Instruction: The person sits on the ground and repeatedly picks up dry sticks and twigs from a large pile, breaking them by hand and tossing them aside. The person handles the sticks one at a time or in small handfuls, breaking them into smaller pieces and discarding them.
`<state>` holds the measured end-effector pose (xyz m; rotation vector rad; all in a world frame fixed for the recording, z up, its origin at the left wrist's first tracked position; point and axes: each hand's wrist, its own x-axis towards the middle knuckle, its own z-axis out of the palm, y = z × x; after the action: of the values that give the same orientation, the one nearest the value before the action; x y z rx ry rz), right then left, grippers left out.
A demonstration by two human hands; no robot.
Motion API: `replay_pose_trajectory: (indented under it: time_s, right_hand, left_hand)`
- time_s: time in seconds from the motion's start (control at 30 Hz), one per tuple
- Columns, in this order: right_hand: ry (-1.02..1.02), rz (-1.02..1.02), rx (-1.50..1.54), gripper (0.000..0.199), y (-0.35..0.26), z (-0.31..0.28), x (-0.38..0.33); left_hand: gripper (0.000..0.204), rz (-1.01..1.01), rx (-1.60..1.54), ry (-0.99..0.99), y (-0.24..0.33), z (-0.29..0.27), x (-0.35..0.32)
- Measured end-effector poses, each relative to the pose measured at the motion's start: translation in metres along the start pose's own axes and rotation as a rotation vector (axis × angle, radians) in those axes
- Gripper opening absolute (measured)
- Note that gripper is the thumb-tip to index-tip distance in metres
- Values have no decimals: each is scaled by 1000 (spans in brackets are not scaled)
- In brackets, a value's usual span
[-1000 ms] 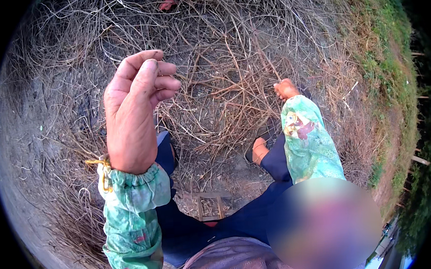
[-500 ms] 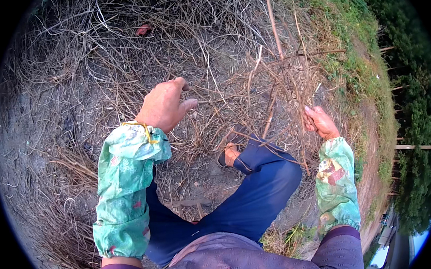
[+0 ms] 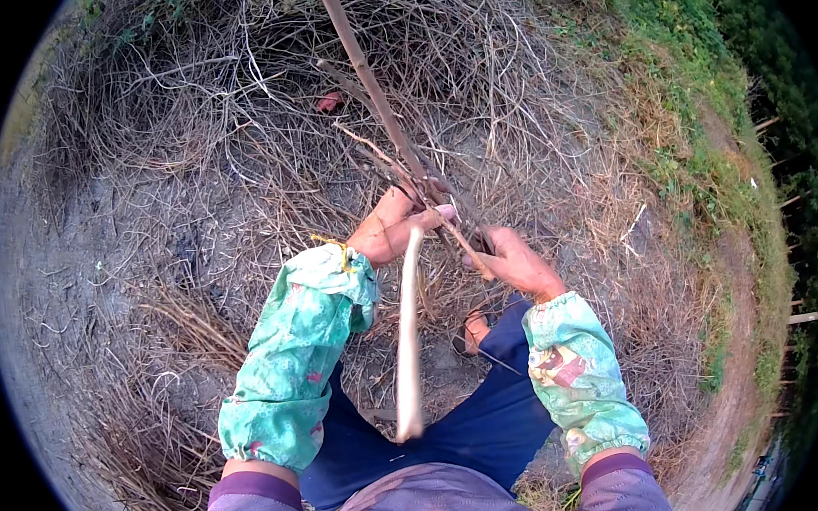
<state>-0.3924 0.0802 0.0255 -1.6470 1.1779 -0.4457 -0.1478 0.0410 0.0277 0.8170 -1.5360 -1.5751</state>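
Observation:
In front of my lap I hold a small bundle of dry sticks (image 3: 386,107) in both hands. My left hand (image 3: 390,228) is closed round it, thumb across the front. To its right, my right hand (image 3: 520,263) grips the lower ends, its fingers partly hidden behind the wood. One long thick stick in the bundle rises toward the far edge; thinner twigs lie against it. A pale peeled-looking stick (image 3: 407,349), blurred by motion, hangs from beside my left thumb down over my lap.
A wide heap of dry twigs (image 3: 258,87) covers the far ground, with a small reddish scrap (image 3: 328,102) on it. More cut stalks (image 3: 188,316) lie at the left. Green grass (image 3: 679,80) and a dirt strip (image 3: 734,282) run along the right. My foot (image 3: 475,331) is below my right hand.
Both hands have come together at the middle. My left hand, free before, now grips sticks. My right hand moved left from the twigs at the right, and thicker sticks now show between the hands.

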Motion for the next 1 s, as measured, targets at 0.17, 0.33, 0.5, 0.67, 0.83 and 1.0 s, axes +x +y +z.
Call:
replay_pose_trajectory:
  time_s: [0.17, 0.33, 0.5, 0.67, 0.83, 1.0]
  right_hand:
    - [424, 173, -325, 21, 19, -7, 17]
    - [773, 465, -743, 19, 90, -62, -20]
    - [931, 296, -440, 27, 86, -72, -38]
    - [745, 290, -243, 23, 77, -64, -36]
    - [454, -55, -212, 23, 50, -26, -11]
    - [-55, 236, -148, 21, 46, -14, 5]
  left_hand:
    - [24, -213, 65, -64, -16, -19, 1]
    - [29, -321, 443, 167, -15, -62, -1]
    - [44, -171, 719, 246, 11, -52, -1]
    - [65, -177, 494, 314, 15, -69, -3]
    - [79, -161, 19, 206, 11, -36, 8]
    - [58, -139, -260, 62, 8, -12, 16]
